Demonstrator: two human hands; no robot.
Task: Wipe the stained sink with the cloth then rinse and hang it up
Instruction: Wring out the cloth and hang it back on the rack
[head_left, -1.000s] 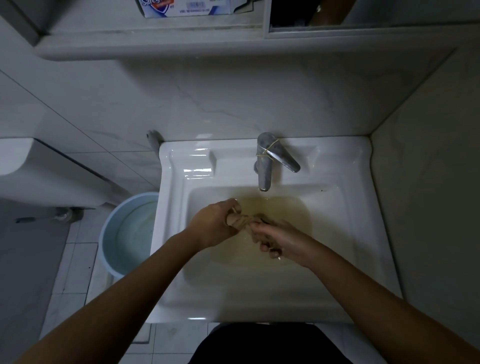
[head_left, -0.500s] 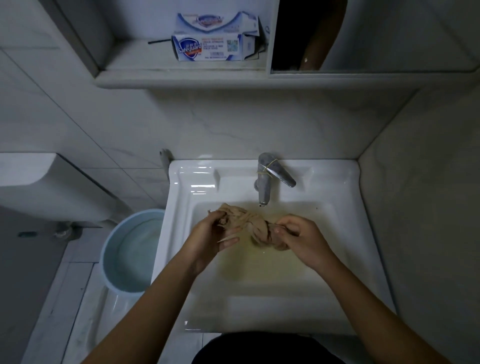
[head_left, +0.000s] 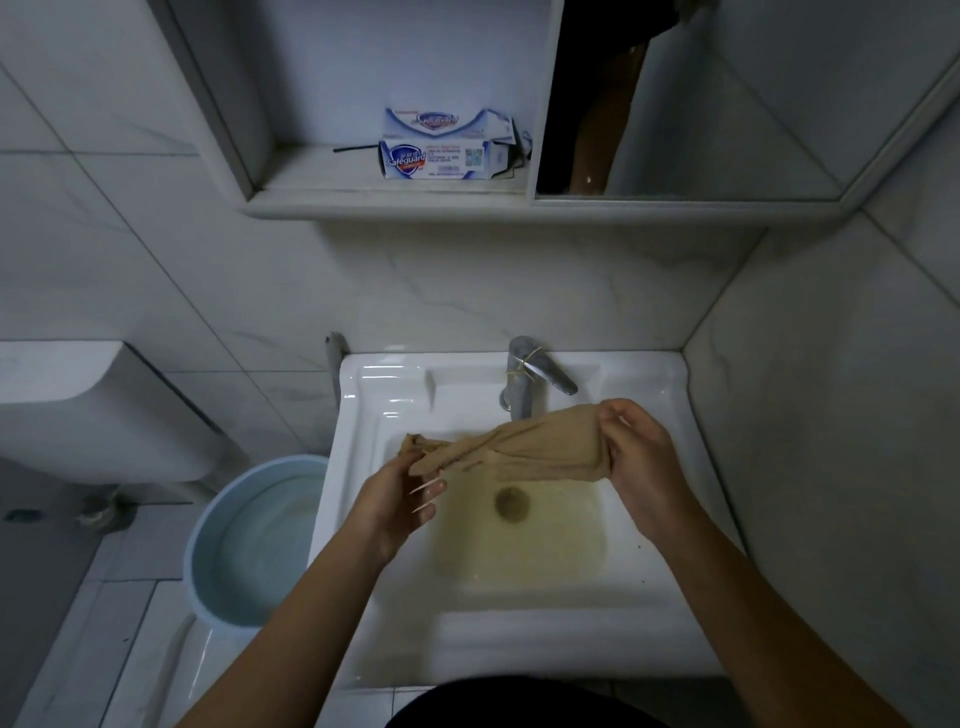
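A tan cloth is stretched out above the white sink, just in front of the tap. My left hand pinches its left end and my right hand grips its right end. Yellowish water lies in the basin around the drain. The tap's spout is partly hidden behind the cloth.
A light blue bucket of water stands on the floor left of the sink, below a toilet tank. A soap box sits on the shelf above. A mirror hangs to its right. A tiled wall closes in on the right.
The cloth was bunched and twisted between my hands over the basin; my hands have moved apart and up, pulling it out long. The camera has tilted up, showing the shelf.
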